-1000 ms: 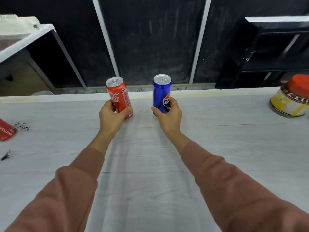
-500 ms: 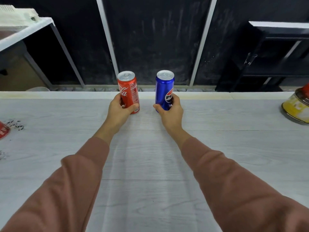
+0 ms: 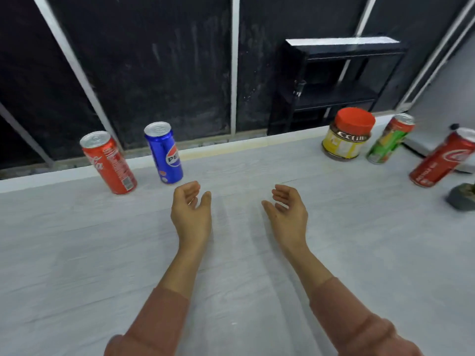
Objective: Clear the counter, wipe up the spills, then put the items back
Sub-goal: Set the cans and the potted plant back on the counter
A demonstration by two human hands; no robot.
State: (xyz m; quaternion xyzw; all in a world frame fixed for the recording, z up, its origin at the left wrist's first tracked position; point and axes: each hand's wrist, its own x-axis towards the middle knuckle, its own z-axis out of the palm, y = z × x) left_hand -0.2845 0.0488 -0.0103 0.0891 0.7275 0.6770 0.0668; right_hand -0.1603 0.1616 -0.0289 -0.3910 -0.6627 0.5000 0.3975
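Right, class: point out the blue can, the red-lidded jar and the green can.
blue can [image 3: 171, 158]: head view, on its logo.
red-lidded jar [image 3: 341, 147]: head view, on its yellow label.
green can [image 3: 386, 143]: head view, on its green side.

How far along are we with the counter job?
Looks done: the red cola can and blue Pepsi can stand upright by the back edge, untouched. In hand: nothing; left hand and right hand hover open over the counter. Left: the red-lidded jar, green can and second red can cluster at the right, perhaps awaiting placement. No spill shows here.
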